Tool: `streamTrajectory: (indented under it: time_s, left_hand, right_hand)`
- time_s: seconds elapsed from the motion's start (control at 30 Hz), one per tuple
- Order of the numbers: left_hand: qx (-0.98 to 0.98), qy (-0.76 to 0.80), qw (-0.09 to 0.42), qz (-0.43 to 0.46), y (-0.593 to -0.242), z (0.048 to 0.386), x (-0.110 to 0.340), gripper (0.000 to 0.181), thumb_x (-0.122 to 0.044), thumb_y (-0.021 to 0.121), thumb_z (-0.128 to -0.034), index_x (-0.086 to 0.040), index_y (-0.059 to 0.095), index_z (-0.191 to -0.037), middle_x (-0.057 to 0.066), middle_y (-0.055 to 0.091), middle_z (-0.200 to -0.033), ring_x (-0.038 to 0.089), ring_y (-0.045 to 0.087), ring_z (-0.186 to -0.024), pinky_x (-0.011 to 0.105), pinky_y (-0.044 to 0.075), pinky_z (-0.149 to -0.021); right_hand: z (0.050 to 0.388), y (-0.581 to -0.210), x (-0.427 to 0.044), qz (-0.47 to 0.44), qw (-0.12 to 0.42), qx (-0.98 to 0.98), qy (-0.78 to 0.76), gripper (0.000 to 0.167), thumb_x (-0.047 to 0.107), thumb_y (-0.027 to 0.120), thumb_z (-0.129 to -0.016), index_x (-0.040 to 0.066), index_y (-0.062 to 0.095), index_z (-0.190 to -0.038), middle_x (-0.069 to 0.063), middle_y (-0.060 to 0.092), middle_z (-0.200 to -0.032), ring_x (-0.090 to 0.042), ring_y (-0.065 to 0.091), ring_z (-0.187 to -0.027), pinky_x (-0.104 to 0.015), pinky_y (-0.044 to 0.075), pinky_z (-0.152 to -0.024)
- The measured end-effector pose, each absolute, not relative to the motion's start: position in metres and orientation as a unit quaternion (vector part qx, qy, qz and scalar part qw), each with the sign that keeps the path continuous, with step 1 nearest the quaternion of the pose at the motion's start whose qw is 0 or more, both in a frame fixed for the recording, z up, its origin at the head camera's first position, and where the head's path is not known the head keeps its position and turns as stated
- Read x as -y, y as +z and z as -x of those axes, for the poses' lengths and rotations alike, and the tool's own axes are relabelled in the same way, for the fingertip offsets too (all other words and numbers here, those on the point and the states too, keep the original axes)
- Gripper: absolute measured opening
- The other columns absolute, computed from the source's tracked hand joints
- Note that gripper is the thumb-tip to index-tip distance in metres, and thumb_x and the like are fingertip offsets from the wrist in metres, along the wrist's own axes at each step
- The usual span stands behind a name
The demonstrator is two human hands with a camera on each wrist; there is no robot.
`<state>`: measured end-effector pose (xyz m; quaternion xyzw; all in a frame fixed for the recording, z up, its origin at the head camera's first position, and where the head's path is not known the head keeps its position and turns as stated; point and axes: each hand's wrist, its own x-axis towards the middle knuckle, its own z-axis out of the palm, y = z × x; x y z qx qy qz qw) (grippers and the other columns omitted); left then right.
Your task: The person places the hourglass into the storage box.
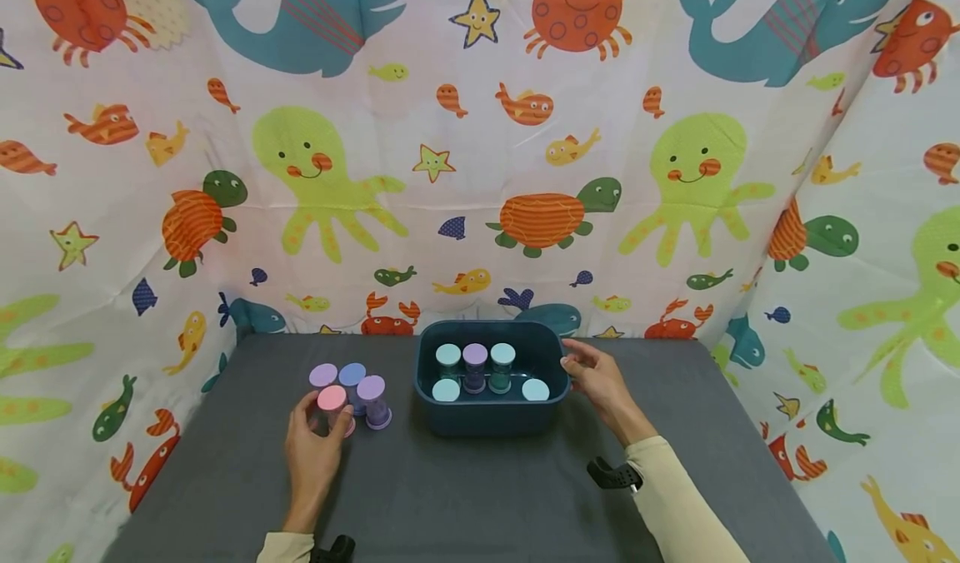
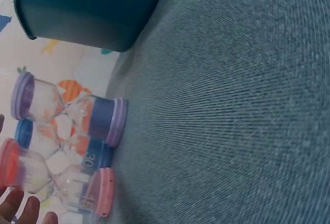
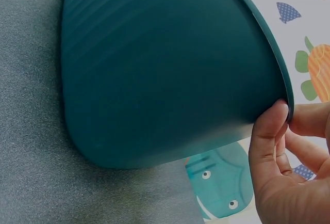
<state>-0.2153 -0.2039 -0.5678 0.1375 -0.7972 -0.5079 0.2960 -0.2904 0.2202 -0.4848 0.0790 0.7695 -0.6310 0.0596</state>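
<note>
My left hand [image 1: 313,455] holds a pink-capped hourglass [image 1: 332,399] by its upper end, thumb on one side and fingers on the other. Around it stand a blue-capped hourglass [image 1: 352,374], a purple-capped hourglass [image 2: 72,109] and another lilac cap [image 1: 323,375]. All are upright on the table, close together. Right of them sits a dark teal bin [image 1: 491,420] with several hourglasses inside: mint caps [image 1: 448,355] and one purple cap [image 1: 475,355]. At its right end my right hand [image 3: 289,167] pinches the rim between thumb and index finger.
Grey cloth [image 1: 480,496] covers the table. Behind and at both sides hangs a white curtain [image 1: 465,238] printed with sea animals, meeting the table's back edge just behind the bin.
</note>
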Motion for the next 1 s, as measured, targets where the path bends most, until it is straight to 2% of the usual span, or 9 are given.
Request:
streamTrajectory:
  time_s: [0.1,0.23,0.4,0.53,0.77,0.9,1.0]
  left_hand:
    - [0.796,-0.514,0.291,-0.137,-0.571,0.217,0.204,0.065,-0.021,0.081,-0.0812,0.0,0.05,-0.135,0.022,0.056,-0.129,0.034,0.055,-0.118,0.035,0.045,-0.097]
    - [0.79,-0.525,0.287,-0.138,-0.572,0.218,0.204,0.065,-0.02,0.08,-0.0819,0.0,0.048,-0.136,0.024,0.055,-0.129,0.038,0.057,-0.117,0.051,0.045,-0.097]
    - [0.789,-0.525,0.282,-0.147,-0.573,0.219,0.203,0.062,-0.021,0.077,-0.0845,0.0,0.048,-0.135,0.024,0.056,-0.127,0.041,0.059,-0.115,0.053,0.045,-0.095]
    - [0.789,-0.52,0.287,-0.154,-0.577,0.221,0.201,0.058,-0.022,0.076,-0.0858,0.0,0.051,-0.133,0.022,0.057,-0.125,0.038,0.059,-0.114,0.049,0.045,-0.094]
    - [0.792,-0.508,0.3,-0.156,-0.579,0.222,0.201,0.055,-0.022,0.078,-0.0845,-0.003,0.055,-0.13,0.018,0.059,-0.12,0.026,0.059,-0.106,0.032,0.047,-0.087]
    - [0.793,-0.506,0.299,-0.161,-0.575,0.218,0.2,0.055,-0.023,0.079,-0.0838,-0.002,0.056,-0.129,0.017,0.06,-0.118,0.018,0.056,-0.104,0.026,0.047,-0.085]
    - [0.788,-0.515,0.298,-0.159,-0.569,0.214,0.199,0.055,-0.022,0.079,-0.0835,0.0,0.056,-0.128,0.017,0.059,-0.118,0.016,0.053,-0.104,0.017,0.046,-0.084]
  right_hand:
    - [0.29,-0.485,-0.22,-0.08,0.06,-0.77,-0.631,0.043,0.016,0.056,-0.1,0.017,0.052,-0.142,-0.006,0.055,-0.108,-0.025,0.053,-0.103,-0.029,0.054,-0.078]
    - [0.29,-0.486,-0.22,-0.079,0.06,-0.768,-0.632,0.042,0.016,0.057,-0.099,0.017,0.052,-0.141,-0.006,0.055,-0.107,-0.024,0.053,-0.102,-0.029,0.054,-0.077]
    - [0.29,-0.485,-0.22,-0.083,0.058,-0.767,-0.634,0.042,0.016,0.058,-0.099,0.017,0.053,-0.14,-0.006,0.056,-0.107,-0.023,0.054,-0.099,-0.03,0.054,-0.076]
    - [0.29,-0.484,-0.22,-0.086,0.057,-0.767,-0.634,0.041,0.017,0.058,-0.099,0.018,0.053,-0.14,-0.007,0.055,-0.109,-0.023,0.054,-0.1,-0.03,0.054,-0.076]
    - [0.29,-0.481,-0.221,-0.083,0.06,-0.771,-0.629,0.043,0.019,0.057,-0.1,0.019,0.051,-0.142,-0.008,0.055,-0.112,-0.025,0.052,-0.103,-0.029,0.053,-0.079]
    - [0.29,-0.482,-0.221,-0.078,0.061,-0.771,-0.629,0.043,0.02,0.057,-0.1,0.019,0.051,-0.143,-0.008,0.055,-0.112,-0.024,0.052,-0.101,-0.029,0.053,-0.079]
    - [0.29,-0.485,-0.222,-0.078,0.06,-0.771,-0.629,0.043,0.019,0.057,-0.1,0.019,0.051,-0.142,-0.007,0.055,-0.111,-0.023,0.052,-0.101,-0.03,0.053,-0.079]
